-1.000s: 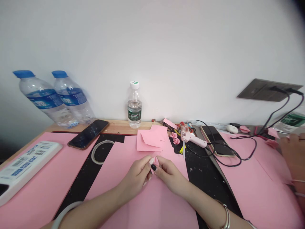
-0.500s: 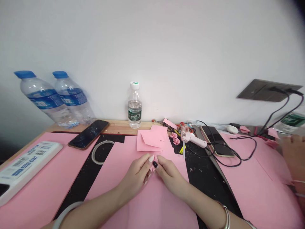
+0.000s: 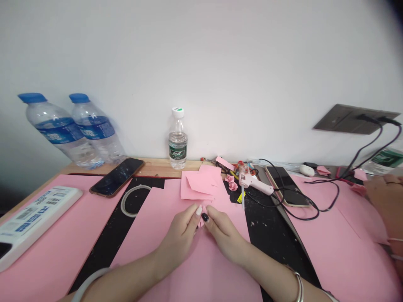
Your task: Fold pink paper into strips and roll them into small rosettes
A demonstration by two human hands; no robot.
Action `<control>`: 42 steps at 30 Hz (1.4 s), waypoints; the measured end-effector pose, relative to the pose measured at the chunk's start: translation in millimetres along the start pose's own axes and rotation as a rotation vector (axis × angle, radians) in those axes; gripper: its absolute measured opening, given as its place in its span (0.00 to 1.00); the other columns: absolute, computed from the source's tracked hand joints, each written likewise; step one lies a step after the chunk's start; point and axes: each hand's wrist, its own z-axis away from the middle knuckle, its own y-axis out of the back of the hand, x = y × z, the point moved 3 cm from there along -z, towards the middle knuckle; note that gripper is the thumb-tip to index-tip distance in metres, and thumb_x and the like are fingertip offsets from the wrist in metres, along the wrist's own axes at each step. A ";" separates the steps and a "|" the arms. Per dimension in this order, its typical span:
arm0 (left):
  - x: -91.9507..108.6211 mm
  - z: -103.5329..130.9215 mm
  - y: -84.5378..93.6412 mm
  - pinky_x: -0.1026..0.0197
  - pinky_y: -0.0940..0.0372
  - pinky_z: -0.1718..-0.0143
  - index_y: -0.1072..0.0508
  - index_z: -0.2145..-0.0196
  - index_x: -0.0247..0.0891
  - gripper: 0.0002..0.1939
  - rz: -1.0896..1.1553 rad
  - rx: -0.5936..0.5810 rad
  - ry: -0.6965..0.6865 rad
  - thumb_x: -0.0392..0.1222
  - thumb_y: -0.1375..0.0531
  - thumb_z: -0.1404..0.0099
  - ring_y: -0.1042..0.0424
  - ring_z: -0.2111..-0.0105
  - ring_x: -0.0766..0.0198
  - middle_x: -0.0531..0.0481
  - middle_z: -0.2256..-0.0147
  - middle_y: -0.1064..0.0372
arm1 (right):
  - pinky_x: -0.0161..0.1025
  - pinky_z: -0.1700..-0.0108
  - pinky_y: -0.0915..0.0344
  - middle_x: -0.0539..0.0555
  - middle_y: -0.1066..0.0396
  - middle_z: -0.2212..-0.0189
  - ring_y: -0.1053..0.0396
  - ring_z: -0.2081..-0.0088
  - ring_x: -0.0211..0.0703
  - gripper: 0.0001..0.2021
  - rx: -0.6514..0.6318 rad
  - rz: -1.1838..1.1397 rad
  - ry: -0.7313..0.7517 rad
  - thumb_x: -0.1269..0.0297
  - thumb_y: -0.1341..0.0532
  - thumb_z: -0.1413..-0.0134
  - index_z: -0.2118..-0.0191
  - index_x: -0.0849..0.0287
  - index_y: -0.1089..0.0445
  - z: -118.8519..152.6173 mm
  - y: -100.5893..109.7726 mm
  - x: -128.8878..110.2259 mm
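Between my two hands is a small folded piece of pink paper (image 3: 201,222), pinched by thumbs and fingers over a large pink sheet (image 3: 201,268). My left hand (image 3: 183,226) grips it from the left, its white-nailed thumb on top. From the other side my right hand (image 3: 224,228) holds the same piece, with a black-nailed thumb pressed to it. Most of the paper is hidden by the fingers. Just beyond the hands lie pink paper squares (image 3: 197,186), the top one partly folded up. Small pink paper roses (image 3: 232,183) sit to their right.
A pink glue gun (image 3: 255,183) with a black cord lies by a phone (image 3: 288,186). To the left are a tape roll (image 3: 136,201), another phone (image 3: 117,178) and a white box (image 3: 40,220). Bottles (image 3: 178,142) stand by the wall. Another person's hand (image 3: 385,205) is at the right edge.
My left fingers have curled in further beneath the paper, and both hands stay in nearly the same spot. The other person's hand at the right has shifted slightly.
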 end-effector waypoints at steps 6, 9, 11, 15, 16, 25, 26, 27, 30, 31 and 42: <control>3.7 1.3 -1.3 0.63 0.49 0.74 0.45 0.75 0.41 0.18 -0.118 0.047 -0.042 0.48 0.56 0.29 0.47 0.77 0.66 0.56 0.77 0.47 | 0.35 0.70 0.46 0.48 0.44 0.75 0.45 0.73 0.39 0.16 0.085 0.113 -0.005 0.55 0.56 0.32 0.71 0.56 0.45 1.8 0.2 0.9; 4.2 2.4 -2.2 0.63 0.48 0.73 0.45 0.75 0.41 0.17 -0.151 0.044 -0.078 0.47 0.56 0.28 0.46 0.76 0.65 0.56 0.77 0.45 | 0.35 0.71 0.47 0.47 0.44 0.77 0.46 0.75 0.38 0.17 0.100 0.108 -0.004 0.55 0.56 0.32 0.71 0.56 0.45 2.4 -1.3 1.1; 5.1 3.6 -3.0 0.63 0.48 0.73 0.44 0.74 0.41 0.16 -0.148 0.035 -0.098 0.46 0.56 0.28 0.45 0.76 0.65 0.56 0.76 0.44 | 0.35 0.72 0.48 0.47 0.45 0.78 0.47 0.76 0.38 0.17 0.106 0.080 0.000 0.55 0.56 0.32 0.72 0.56 0.46 2.7 -2.4 0.0; 6.6 6.0 -4.7 0.63 0.46 0.72 0.43 0.74 0.41 0.16 -0.144 0.026 -0.128 0.46 0.56 0.28 0.43 0.75 0.64 0.55 0.76 0.42 | 0.35 0.73 0.49 0.45 0.48 0.80 0.49 0.77 0.37 0.18 0.107 0.042 -0.003 0.56 0.56 0.31 0.74 0.56 0.48 2.8 -2.9 -2.2; 6.7 6.4 -5.1 0.63 0.47 0.72 0.44 0.74 0.41 0.16 -0.148 0.025 -0.138 0.45 0.57 0.28 0.43 0.75 0.65 0.55 0.76 0.42 | 0.35 0.73 0.50 0.45 0.48 0.80 0.49 0.77 0.36 0.18 0.098 0.040 -0.003 0.57 0.56 0.31 0.74 0.56 0.48 2.6 -2.8 -2.5; 3.5 4.5 -7.0 0.62 0.50 0.75 0.47 0.75 0.42 0.17 -0.166 0.043 -0.148 0.45 0.58 0.28 0.47 0.77 0.66 0.56 0.77 0.45 | 0.35 0.73 0.48 0.46 0.45 0.79 0.46 0.77 0.37 0.17 0.091 0.147 0.013 0.59 0.56 0.33 0.74 0.57 0.46 -1.2 -3.6 -1.1; 3.1 4.4 -7.1 0.62 0.50 0.75 0.47 0.75 0.42 0.17 -0.161 0.045 -0.147 0.45 0.58 0.28 0.47 0.77 0.66 0.56 0.77 0.45 | 0.35 0.73 0.48 0.46 0.45 0.79 0.46 0.77 0.37 0.17 0.102 0.161 0.018 0.60 0.56 0.33 0.74 0.57 0.46 -1.3 -4.3 -1.3; 2.5 4.3 -7.2 0.62 0.50 0.75 0.47 0.75 0.42 0.17 -0.158 0.048 -0.147 0.45 0.58 0.28 0.47 0.78 0.66 0.56 0.77 0.45 | 0.35 0.73 0.49 0.46 0.45 0.80 0.46 0.77 0.37 0.17 0.112 0.173 0.024 0.60 0.56 0.33 0.74 0.56 0.46 -1.4 -5.2 -1.5; 0.4 4.6 -7.8 0.62 0.49 0.74 0.47 0.75 0.42 0.17 -0.158 0.067 -0.142 0.46 0.58 0.28 0.47 0.77 0.66 0.57 0.77 0.47 | 0.35 0.74 0.50 0.46 0.46 0.80 0.46 0.78 0.37 0.16 0.142 0.209 0.036 0.61 0.56 0.33 0.74 0.56 0.48 -1.2 -7.9 -1.4; -0.1 4.6 -8.1 0.62 0.49 0.74 0.47 0.75 0.41 0.17 -0.156 0.072 -0.139 0.46 0.58 0.28 0.47 0.77 0.66 0.57 0.77 0.48 | 0.35 0.74 0.50 0.46 0.46 0.80 0.47 0.78 0.37 0.16 0.152 0.217 0.041 0.62 0.56 0.34 0.74 0.56 0.48 -1.0 -8.4 -1.2; 2.8 2.7 -8.3 0.64 0.51 0.78 0.44 0.72 0.41 0.16 -0.044 0.024 -0.017 0.51 0.56 0.29 0.48 0.78 0.67 0.57 0.76 0.46 | 0.35 0.73 0.46 0.47 0.43 0.78 0.44 0.76 0.38 0.13 0.172 0.177 0.047 0.63 0.54 0.34 0.72 0.56 0.46 -3.6 3.7 5.9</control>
